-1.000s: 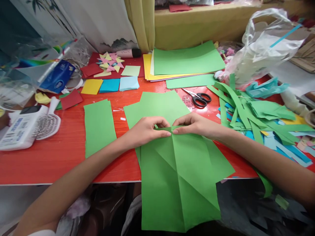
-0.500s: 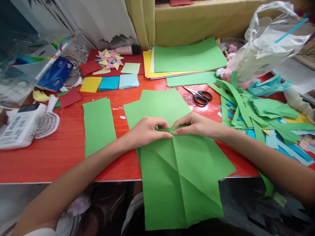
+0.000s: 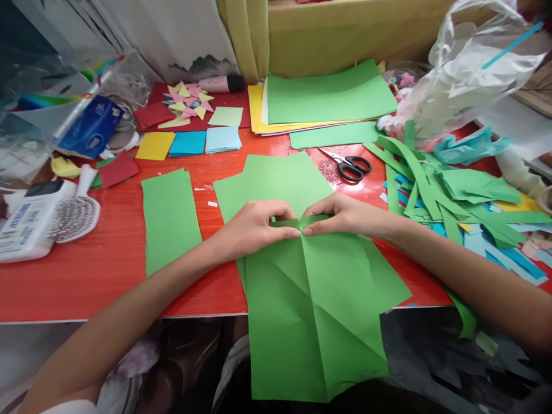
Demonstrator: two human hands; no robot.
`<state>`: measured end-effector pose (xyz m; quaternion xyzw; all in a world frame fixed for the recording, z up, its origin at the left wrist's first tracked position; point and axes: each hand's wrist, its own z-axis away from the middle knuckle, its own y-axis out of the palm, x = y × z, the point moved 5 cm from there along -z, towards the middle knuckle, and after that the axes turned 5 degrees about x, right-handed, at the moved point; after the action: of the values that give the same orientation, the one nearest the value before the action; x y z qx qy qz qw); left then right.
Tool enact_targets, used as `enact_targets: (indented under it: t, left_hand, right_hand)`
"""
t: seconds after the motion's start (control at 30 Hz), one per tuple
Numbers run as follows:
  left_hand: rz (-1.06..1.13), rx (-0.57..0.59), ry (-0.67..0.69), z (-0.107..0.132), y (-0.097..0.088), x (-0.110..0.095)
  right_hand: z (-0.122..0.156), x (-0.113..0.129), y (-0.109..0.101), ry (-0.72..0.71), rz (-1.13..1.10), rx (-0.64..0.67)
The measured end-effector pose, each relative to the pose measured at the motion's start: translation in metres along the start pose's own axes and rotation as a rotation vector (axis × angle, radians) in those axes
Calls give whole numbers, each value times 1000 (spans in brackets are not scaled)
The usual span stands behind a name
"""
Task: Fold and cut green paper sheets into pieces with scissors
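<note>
A creased sheet of green paper [image 3: 317, 305] hangs from my two hands over the table's front edge. Its folds run down the middle and diagonally. My left hand [image 3: 267, 227] pinches the top edge between thumb and fingers, just left of the centre crease. Right beside it, my right hand [image 3: 336, 215] pinches the same edge, the thumb tips almost meeting. Beneath and behind lie more green sheets [image 3: 280, 178] on the red table. Black-handled scissors [image 3: 351, 167] lie partly open beyond my right hand.
Green paper strips [image 3: 425, 178] and blue scraps pile up at right. A plastic bag [image 3: 466, 86] stands behind them. At left are a cut green stack [image 3: 170, 221], a hairbrush [image 3: 80, 213] and small coloured squares [image 3: 187, 144]. Large coloured sheets [image 3: 328, 95] lie at the back.
Both hands keep their pinch on the creased sheet, with almost no change in its shape. The whole view has shifted slightly, so everything appears a little higher and further left.
</note>
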<state>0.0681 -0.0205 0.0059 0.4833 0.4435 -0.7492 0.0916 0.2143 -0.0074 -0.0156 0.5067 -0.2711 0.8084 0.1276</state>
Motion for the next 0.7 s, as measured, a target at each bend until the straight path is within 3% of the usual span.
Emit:
enact_targets:
  t: [0.17,0.37,0.7]
  left_hand:
    - [-54,116,-77,-2,5,5]
    - [-33,86,-57,-3,7,5]
    - [-3,-4,23,-2,6,1]
  right_hand:
    - [0,2,2,-19,52,26]
    - [-1,2,3,-29,115,25]
    - [-1,0,2,-24,30,17]
